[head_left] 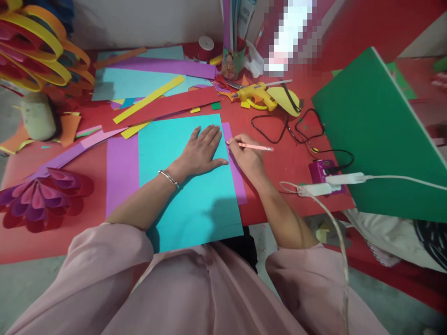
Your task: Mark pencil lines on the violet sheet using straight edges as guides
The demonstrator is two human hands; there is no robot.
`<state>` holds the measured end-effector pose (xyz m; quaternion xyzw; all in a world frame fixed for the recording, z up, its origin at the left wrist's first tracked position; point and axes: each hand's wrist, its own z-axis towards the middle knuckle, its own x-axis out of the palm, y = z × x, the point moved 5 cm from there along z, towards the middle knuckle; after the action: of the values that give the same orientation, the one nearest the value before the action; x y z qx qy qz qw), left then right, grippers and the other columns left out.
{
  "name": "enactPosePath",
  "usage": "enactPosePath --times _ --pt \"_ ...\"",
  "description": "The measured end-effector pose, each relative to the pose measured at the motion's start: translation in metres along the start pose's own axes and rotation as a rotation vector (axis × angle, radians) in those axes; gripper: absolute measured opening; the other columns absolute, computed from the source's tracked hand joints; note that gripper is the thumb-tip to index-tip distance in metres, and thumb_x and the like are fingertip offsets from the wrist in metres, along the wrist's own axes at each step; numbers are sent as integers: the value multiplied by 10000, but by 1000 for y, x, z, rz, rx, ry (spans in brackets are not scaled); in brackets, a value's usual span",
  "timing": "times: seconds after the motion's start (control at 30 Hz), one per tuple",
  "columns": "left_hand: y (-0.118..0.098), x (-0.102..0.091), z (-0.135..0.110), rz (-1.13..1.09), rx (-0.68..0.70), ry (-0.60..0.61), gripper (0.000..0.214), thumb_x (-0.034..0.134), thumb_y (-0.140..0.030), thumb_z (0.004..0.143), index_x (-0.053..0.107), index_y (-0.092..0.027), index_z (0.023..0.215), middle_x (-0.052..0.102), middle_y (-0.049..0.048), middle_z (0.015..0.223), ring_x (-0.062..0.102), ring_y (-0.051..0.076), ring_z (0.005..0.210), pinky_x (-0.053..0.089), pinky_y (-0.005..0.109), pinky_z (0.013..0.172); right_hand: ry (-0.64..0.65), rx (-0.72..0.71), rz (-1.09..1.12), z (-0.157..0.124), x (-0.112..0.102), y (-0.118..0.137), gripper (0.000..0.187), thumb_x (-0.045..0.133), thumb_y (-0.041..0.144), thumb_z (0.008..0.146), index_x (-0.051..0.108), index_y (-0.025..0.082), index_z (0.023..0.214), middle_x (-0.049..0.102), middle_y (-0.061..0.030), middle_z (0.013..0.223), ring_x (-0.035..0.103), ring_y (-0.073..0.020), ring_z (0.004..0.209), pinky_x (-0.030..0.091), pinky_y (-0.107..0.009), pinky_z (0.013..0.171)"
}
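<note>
My left hand point(202, 151) lies flat with fingers spread on a turquoise sheet of paper point(199, 200), near its right edge. That sheet lies over a purple sheet point(122, 177), which shows as a wide band on the left and a narrow strip on the right. Closed round a pink pencil point(256, 146), my right hand point(247, 156) rests at the right strip of purple. The pencil's tip is at or close to the turquoise sheet's right edge; whether it touches the paper I cannot tell.
Behind the sheets lie coloured paper strips point(171, 104) and scraps. A yellow glue gun point(258, 95) with a black cord lies back right, near a purple power adapter point(323, 171). A green board point(380, 139) leans at right. Paper-loop flowers point(38, 200) stand left.
</note>
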<state>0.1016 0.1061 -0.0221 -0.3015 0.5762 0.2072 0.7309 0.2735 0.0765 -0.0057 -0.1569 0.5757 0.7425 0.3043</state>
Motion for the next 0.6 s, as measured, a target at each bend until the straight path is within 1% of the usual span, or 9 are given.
enactPosePath --times 0.17,0.3,0.43,0.6 --pt "1 -1 0 -14 1 10 1094 208 -927 925 341 -126 1657 331 240 1715 261 397 1621 97 586 1313 -18 23 7 -35 -15 7 306 614 453 1021 669 228 821 739 -8 745 682 -154 696 468 -278 669" --pt "2 0 0 -40 -2 4 1085 233 -930 923 336 -141 1661 334 231 1716 261 395 1621 85 575 1314 -14 46 -1 -67 -26 13 337 612 486 1020 679 224 819 734 -10 720 676 -149 663 476 -268 644" --pt "1 -1 1 -57 -9 9 1091 230 -932 924 329 -138 1664 325 232 1719 257 405 1619 71 582 1310 -7 28 -62 -101 -40 21 316 592 470 1039 694 229 862 740 -11 733 668 -143 650 502 -265 657" --pt "0 -5 1 -112 -31 30 1078 286 -931 921 312 -161 1675 324 200 1728 229 398 1626 36 566 1316 -16 4 -112 -135 -53 32 282 599 429 1051 700 229 879 711 5 682 613 -118 574 475 -245 597"
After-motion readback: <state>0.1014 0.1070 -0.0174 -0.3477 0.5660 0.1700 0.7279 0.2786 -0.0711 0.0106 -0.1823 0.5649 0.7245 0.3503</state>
